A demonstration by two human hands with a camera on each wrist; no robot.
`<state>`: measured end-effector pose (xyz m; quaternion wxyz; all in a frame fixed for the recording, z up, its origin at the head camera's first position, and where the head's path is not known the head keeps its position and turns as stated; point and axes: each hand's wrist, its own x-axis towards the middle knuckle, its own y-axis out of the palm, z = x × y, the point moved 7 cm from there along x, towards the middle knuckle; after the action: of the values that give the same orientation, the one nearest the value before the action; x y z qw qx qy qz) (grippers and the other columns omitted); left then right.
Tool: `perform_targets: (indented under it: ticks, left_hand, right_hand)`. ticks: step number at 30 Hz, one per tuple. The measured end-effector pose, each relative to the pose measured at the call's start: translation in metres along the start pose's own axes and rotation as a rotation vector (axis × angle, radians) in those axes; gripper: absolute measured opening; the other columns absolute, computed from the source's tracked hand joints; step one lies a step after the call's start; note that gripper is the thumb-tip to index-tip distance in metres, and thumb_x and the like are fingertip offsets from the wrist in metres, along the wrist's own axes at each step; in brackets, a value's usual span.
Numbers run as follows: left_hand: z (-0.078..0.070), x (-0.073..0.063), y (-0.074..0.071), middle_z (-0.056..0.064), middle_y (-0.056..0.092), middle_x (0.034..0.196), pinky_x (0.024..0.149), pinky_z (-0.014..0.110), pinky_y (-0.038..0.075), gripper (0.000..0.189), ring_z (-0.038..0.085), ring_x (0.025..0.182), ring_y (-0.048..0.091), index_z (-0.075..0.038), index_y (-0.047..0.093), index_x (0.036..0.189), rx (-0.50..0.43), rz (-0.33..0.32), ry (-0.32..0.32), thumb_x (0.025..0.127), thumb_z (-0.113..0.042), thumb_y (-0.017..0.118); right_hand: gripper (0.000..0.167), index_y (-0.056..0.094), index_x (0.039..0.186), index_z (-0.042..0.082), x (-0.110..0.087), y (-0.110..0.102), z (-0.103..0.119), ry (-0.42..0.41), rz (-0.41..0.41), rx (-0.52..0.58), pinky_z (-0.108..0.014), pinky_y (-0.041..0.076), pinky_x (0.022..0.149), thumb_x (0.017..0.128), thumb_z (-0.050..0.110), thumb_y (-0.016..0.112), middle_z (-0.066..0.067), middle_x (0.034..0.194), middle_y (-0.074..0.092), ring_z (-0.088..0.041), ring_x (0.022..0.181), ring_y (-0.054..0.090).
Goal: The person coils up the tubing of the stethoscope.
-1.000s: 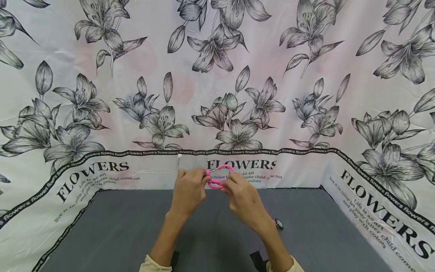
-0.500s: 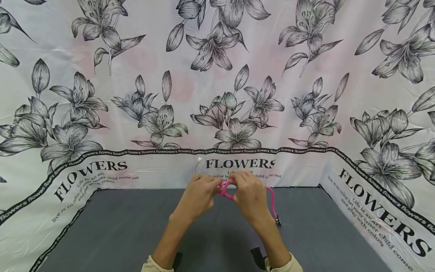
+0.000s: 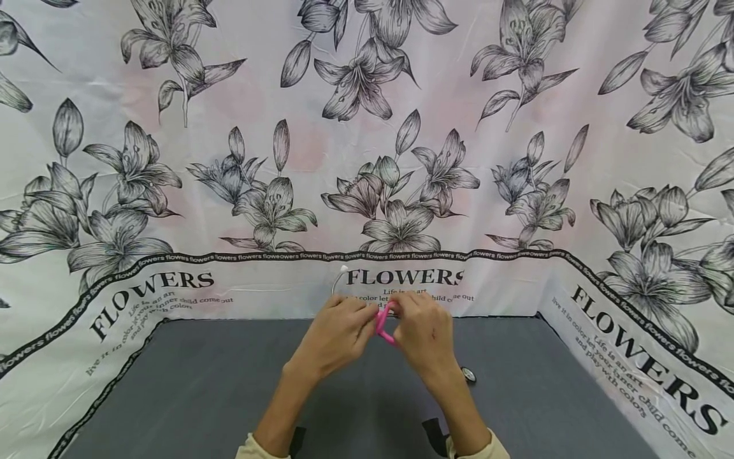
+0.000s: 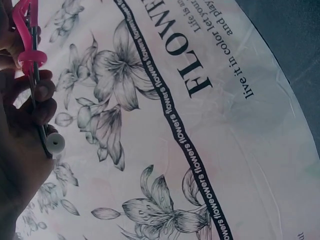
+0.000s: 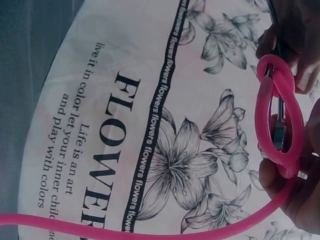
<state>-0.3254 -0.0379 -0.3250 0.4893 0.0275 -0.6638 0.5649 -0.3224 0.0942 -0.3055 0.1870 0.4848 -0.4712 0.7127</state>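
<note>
Both hands hold a pink stethoscope [image 3: 385, 326] up in front of the back cloth. My left hand [image 3: 332, 335] grips its metal ear tubes [image 4: 36, 95], and a white eartip [image 4: 55, 143] sticks out past the fingers. In the right wrist view, a loop of pink tubing [image 5: 262, 115] is wound round the metal tubes. My right hand [image 3: 425, 331] pinches the tubing at the loop's near end [image 5: 287, 170]. From there the tubing trails away to the left in that view. The round chest piece [image 3: 468, 375] shows beside my right wrist.
A grey table [image 3: 229, 376] lies below the hands. White cloth with lily drawings and printed lettering [image 3: 401, 276] stands behind it and along both sides. Dark straps [image 3: 436, 437] show near the wrists.
The hands have come lower and closer together, and the wide pink loop between them has become small and narrow. The tubing seen right of my right hand half a second ago is now hidden.
</note>
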Motion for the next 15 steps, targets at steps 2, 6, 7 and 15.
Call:
perform_targets:
  ticks: [2, 6, 7, 15]
  left_hand:
    - [-0.002, 0.0, -0.001, -0.008, 0.07, 0.092, 0.09, 0.032, 0.044, 0.021, 0.013, 0.092, 0.067, -0.022, 0.067, 0.097, 0.029, -0.005, 0.017, 0.105, -0.04, 0.059]
    - [-0.004, -0.001, -0.002, -0.009, 0.07, 0.09, 0.088, 0.031, 0.042, 0.024, 0.012, 0.09, 0.066, -0.022, 0.07, 0.098, 0.083, -0.009, 0.042, 0.101, -0.045, 0.065]
    - [-0.004, -0.001, -0.002, -0.008, 0.071, 0.09, 0.088, 0.031, 0.043, 0.023, 0.013, 0.089, 0.067, -0.022, 0.07, 0.098, 0.085, -0.01, 0.046, 0.101, -0.044, 0.066]
    - [0.0, -0.001, -0.012, -0.009, 0.068, 0.082, 0.086, 0.032, 0.04, 0.019, 0.011, 0.079, 0.061, -0.022, 0.067, 0.094, -0.019, -0.014, 0.07, 0.099, -0.04, 0.068]
  right_hand:
    - [0.007, 0.078, 0.086, 0.009, 0.0, -0.001, 0.0, 0.001, -0.001, 0.002, -0.03, 0.048, 0.05, 0.082, 0.01, 0.084, -0.003, 0.079, 0.078, -0.02, 0.062, 0.065]
    - [0.01, 0.077, 0.082, 0.011, -0.001, 0.001, -0.002, 0.008, 0.015, 0.042, -0.029, 0.049, 0.051, 0.081, 0.011, 0.087, -0.001, 0.073, 0.076, -0.018, 0.06, 0.067]
    - [0.01, 0.077, 0.082, 0.011, -0.001, 0.002, -0.002, 0.011, 0.021, 0.051, -0.029, 0.05, 0.051, 0.081, 0.01, 0.087, -0.001, 0.071, 0.075, -0.017, 0.06, 0.067]
    - [0.019, 0.077, 0.094, 0.003, 0.003, 0.001, -0.023, 0.112, 0.032, 0.374, -0.019, 0.054, 0.056, 0.08, 0.01, 0.088, -0.006, 0.075, 0.077, -0.011, 0.06, 0.071]
